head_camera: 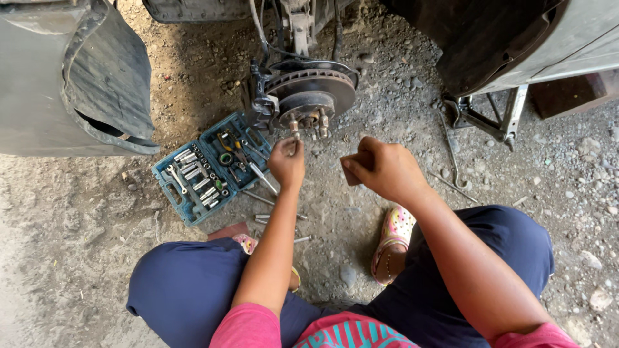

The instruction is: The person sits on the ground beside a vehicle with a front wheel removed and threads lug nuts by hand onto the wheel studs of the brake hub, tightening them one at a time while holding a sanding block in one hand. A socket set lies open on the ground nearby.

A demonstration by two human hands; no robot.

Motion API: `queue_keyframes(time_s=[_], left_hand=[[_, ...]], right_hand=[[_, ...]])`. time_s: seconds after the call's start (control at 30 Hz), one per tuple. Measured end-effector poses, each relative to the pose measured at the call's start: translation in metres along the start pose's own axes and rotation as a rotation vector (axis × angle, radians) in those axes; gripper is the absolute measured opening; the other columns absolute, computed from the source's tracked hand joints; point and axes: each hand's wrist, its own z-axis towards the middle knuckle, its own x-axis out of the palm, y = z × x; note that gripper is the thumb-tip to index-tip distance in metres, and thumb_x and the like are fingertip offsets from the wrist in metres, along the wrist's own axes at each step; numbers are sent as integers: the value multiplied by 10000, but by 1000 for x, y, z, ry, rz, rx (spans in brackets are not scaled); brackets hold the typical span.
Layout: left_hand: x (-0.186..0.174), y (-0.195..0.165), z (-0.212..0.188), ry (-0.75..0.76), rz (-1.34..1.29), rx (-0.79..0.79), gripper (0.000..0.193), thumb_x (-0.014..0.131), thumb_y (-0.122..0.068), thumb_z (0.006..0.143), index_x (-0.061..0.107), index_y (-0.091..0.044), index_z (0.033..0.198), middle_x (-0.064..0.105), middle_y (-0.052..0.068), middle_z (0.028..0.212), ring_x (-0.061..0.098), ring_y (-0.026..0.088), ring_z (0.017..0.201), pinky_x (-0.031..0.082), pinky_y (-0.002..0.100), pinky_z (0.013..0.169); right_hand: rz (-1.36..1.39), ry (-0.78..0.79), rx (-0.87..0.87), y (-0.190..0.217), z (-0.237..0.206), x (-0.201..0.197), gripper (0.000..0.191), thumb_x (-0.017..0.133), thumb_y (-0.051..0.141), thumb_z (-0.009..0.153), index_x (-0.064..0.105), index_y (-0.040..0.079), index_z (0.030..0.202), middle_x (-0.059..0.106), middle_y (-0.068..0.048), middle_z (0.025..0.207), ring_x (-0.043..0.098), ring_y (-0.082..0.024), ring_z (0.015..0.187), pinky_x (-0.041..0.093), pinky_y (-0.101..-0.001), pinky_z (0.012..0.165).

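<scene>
My left hand (pixel 287 162) is raised in front of the brake disc (pixel 312 90), its fingers pinched on a small thin metal piece just below a wheel stud (pixel 294 124) of the hub. My right hand (pixel 382 169) is closed on a small reddish-brown flat piece (pixel 353 170), held a little to the right of the hub. The disc and hub sit bare, with no wheel on them, under the car's arch. I am squatting in blue trousers and patterned sandals.
An open blue socket set case (pixel 207 166) lies on the gravel to the left, with loose sockets and bolts (pixel 265 218) beside it. A scissor jack (pixel 490 116) and a hooked rod (pixel 453 169) stand right. A fender panel (pixel 71 77) fills the upper left.
</scene>
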Motion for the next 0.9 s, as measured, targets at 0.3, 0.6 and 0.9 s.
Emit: queue_keyframes(time_s=[0.3,0.6,0.9], left_hand=[[-22,-21,22,499,-738,-1082,308,607,-392,933,668,-120,1064,737,28,1001,737,191,850,621,381,681],[-25,-42,19,186,-312,-355,263,891,-262,826,716,-67,843,643,-8,731,526,124,619,400,310,541],[-67,-39,-25,153,-316,-887,217,694,-271,895,645,-77,811,633,26,684,592,129,522,437,318,431]], right_hand=[[-37,145,59,-12,13,47,420,703,505,881,716,93,957,751,-156,849,721,-385,784,566,-496,712],[449,158,339,4,33,156,387,704,428,904,755,121,1134,779,-117,1065,754,-258,941,580,-399,826],[1664,-11,709,51,84,154,188,628,309,1009,677,134,1056,699,25,877,687,-150,850,534,-316,650]])
